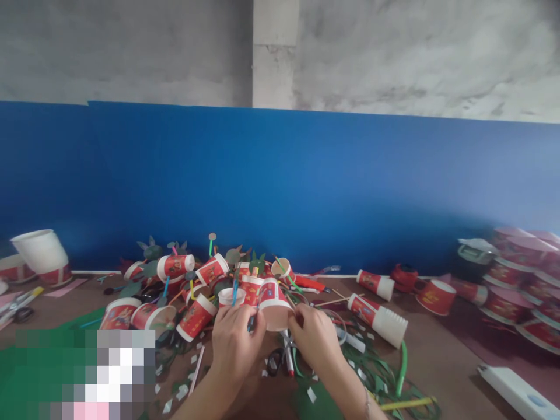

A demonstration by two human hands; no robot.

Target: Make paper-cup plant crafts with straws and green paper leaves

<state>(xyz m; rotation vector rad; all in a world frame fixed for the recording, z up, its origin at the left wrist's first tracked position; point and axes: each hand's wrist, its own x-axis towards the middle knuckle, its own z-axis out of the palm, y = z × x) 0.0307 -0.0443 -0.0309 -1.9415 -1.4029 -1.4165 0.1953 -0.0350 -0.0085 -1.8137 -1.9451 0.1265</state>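
Both my hands meet low in the middle on a red-and-white paper cup (275, 303) that lies upside down, its pale base towards me. My left hand (236, 341) grips its left side, with a thin blue straw (251, 322) showing between the fingers. My right hand (315, 341) pinches the cup's right edge. Just beyond the cup lies a heap of similar paper cups (199, 286) with coloured straws and green paper leaves stuck in them. Scissors (275, 361) and a red-tipped marker (289, 359) lie on the brown table (437, 361) under my hands.
A stack of cups (380, 321) lies on its side to the right, another (376, 284) behind it. More red cups (525, 291) pile up at far right, a white bucket (41, 251) at far left. Green paper scraps and straws (396, 379) litter the front. A blue wall panel (306, 186) backs the table.
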